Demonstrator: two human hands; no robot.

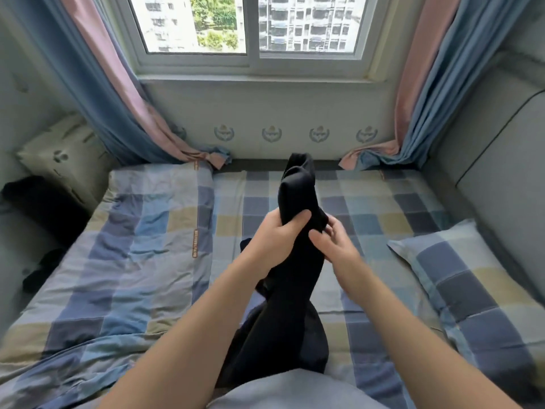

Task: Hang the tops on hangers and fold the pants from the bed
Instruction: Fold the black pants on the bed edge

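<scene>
Seen from the wearer's head, two bare forearms reach from the 6 o'clock edge toward the centre of the frame and meet there over a bed (368, 208).

The left hand (275, 236) sits just left of centre. Its fingers and thumb are curled round a black garment (298, 187), with the thumb lying across the cloth toward 3 o'clock. The right hand (331, 246) sits just right of centre, close to the left one. Its thumb and bent fingers pinch the same cloth on its 3 o'clock side.

The black garment is bunched into a long, twisted rope. Above the hands it rises toward 12 o'clock in a rounded, folded end. Below them it hangs toward 6 o'clock and widens into a loose dark heap near the person's grey-blue clothing (295, 391). The cloth is plain and matte, and whether it is a top or pants cannot be told.

The bed has a checked sheet in blue, grey and yellow. A matching quilt (141, 231) lies at 9 o'clock and a matching pillow (477, 276) at 4 o'clock. A pale pillow (65, 154) and more dark clothing (38, 202) lie at 10 o'clock. A window (250, 63) fills 12 o'clock, flanked by pink and blue curtains (112, 93).
</scene>
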